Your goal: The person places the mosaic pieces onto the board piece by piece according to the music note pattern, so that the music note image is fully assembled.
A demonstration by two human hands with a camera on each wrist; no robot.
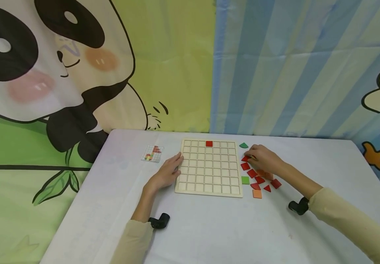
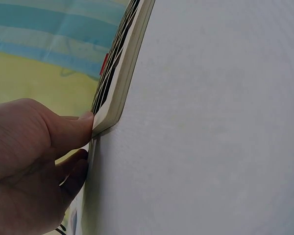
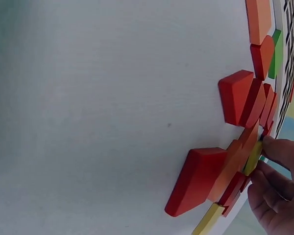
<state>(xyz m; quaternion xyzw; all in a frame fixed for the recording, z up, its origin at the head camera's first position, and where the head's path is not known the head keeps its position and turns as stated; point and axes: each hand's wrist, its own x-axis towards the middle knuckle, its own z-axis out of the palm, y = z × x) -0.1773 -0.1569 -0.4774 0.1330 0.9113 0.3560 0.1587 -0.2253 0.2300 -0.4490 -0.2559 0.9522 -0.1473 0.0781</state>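
A pale wooden grid board (image 1: 209, 195) lies on the table, with one red square tile (image 1: 209, 143) in its top row. My left hand (image 1: 166, 172) rests against the board's left edge, fingers extended; in the left wrist view its thumb (image 2: 71, 129) touches the side near a rounded corner. To the board's right, my right hand (image 1: 263, 158) is over the loose tiles. Its thumb and fingertips pinch a yellow tile (image 3: 254, 157), low among red and orange pieces. Beside that hand lie a red tile (image 1: 245, 166) and a dark green tile (image 1: 243, 145).
Left of the board lies a small pattern card (image 1: 152, 153) with a coloured picture on a grid. Below my right hand are several red pieces, a light green square (image 1: 245, 180) and an orange square (image 1: 257, 193). A printed curtain (image 1: 176, 73) hangs behind the table.
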